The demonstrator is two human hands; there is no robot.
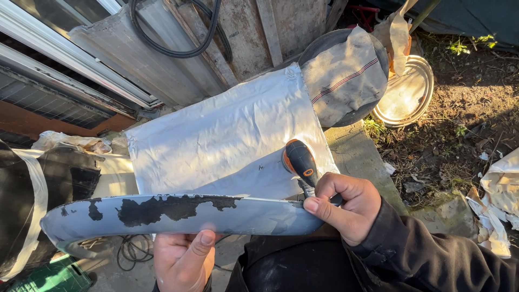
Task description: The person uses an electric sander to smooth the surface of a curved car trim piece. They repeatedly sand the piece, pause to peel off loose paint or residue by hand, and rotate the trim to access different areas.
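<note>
Right hand (pixel 346 208): closed on the right end of one long grey panel (pixel 178 216), thumb pressed on its face, fingers also wrapped around the handle of one black-and-orange sander (pixel 300 162). Left hand (pixel 184 259): grips the panel's lower edge from beneath, thumb up on the face. The panel lies crosswise in front of the person, with dark patches where paint is gone. Behind it: one crumpled white sheet (pixel 227 135), one cloth-draped tyre (pixel 343 75), one round pale lid (pixel 405 94).
</note>
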